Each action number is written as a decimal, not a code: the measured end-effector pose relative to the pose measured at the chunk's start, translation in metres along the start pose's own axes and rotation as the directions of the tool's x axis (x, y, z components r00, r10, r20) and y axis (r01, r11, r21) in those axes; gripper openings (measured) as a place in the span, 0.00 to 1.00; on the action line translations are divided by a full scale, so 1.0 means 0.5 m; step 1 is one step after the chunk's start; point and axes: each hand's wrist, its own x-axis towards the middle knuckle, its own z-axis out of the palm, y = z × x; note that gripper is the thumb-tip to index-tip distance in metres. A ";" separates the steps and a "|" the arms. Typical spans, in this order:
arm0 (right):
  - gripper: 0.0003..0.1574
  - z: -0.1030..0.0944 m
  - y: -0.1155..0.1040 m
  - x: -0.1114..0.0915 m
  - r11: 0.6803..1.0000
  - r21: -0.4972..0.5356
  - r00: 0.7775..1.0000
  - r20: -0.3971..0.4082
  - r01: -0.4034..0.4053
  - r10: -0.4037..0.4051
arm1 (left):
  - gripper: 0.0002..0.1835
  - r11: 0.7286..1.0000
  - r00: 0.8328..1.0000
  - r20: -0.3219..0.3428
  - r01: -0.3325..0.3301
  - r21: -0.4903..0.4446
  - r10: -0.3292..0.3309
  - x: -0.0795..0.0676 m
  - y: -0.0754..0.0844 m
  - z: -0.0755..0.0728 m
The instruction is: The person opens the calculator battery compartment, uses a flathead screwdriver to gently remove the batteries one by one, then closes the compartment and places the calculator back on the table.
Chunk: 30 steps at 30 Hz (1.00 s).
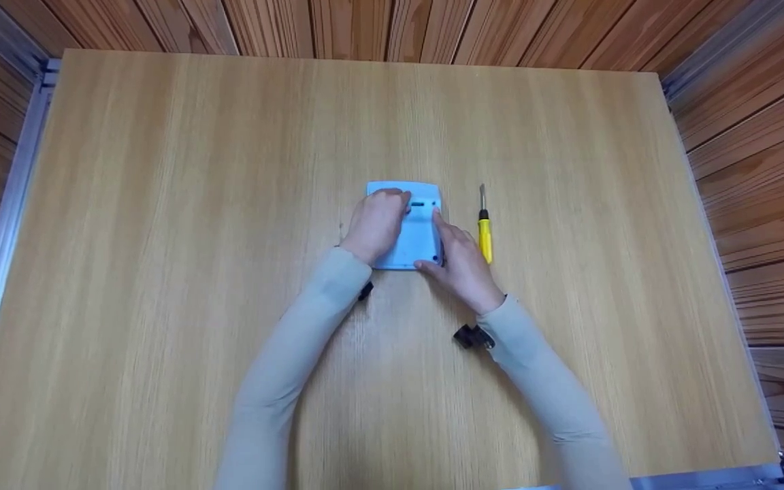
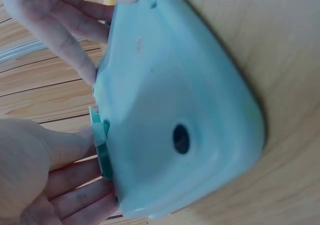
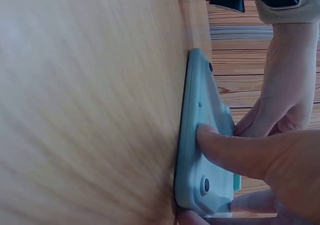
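A light-blue plastic device (image 1: 402, 248), shaped like a desk calculator, lies with its underside up at the table's middle. Dark round feet show at its corners. My left hand (image 1: 375, 221) reaches over its far half, and in the left wrist view thumb and fingers pinch a small teal cover (image 2: 104, 160) that stands up from the casing. Gripping the device's right side, my right hand (image 1: 465, 265) has its thumb (image 3: 225, 147) on the near edge and its fingers along the side. Beside the left fingertips is a dark slot (image 1: 417, 204).
To the right of the device, close to my right hand, lies a screwdriver (image 1: 485, 235) with a yellow and black handle, its tip pointing away. The wooden table (image 1: 194, 204) is bordered by metal rails and wood-plank walls (image 1: 351, 27).
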 end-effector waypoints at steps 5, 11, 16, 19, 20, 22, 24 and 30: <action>0.57 -0.001 0.000 0.000 0.999 -0.019 0.999 -0.018 0.028 -0.028 | 0.17 0.998 1.000 0.001 0.004 -0.065 -0.003 0.006 -0.003 -0.006; 0.57 -0.002 0.001 -0.001 0.999 -0.031 0.999 -0.030 0.031 -0.032 | 0.17 0.992 1.000 -0.009 0.021 -0.125 -0.022 0.010 -0.002 -0.004; 0.56 0.000 -0.001 -0.003 1.000 -0.019 1.000 -0.012 0.025 -0.025 | 0.15 0.986 0.994 -0.084 0.055 -0.161 -0.069 0.012 0.001 -0.002; 0.56 0.000 -0.002 -0.004 1.000 -0.016 1.000 -0.008 0.020 -0.020 | 0.14 0.988 0.992 -0.100 0.061 -0.145 -0.077 0.011 0.004 -0.004; 0.56 0.000 -0.003 -0.004 1.000 -0.017 1.000 -0.007 0.018 -0.019 | 0.14 0.989 0.992 -0.098 0.061 -0.136 -0.074 0.011 0.005 -0.005; 0.56 0.000 -0.002 -0.004 1.000 -0.022 1.000 -0.008 0.012 -0.012 | 0.15 0.992 0.994 -0.092 0.050 -0.113 -0.061 0.011 0.006 -0.006; 0.57 0.000 -0.002 -0.004 1.000 -0.029 1.000 -0.010 0.009 -0.009 | 0.14 0.996 0.996 -0.085 0.035 -0.087 -0.042 0.011 0.007 -0.007; 0.57 -0.001 -0.001 -0.005 1.000 -0.030 1.000 -0.004 0.008 -0.008 | 0.13 0.997 0.995 -0.097 0.014 -0.082 -0.022 0.007 0.006 -0.007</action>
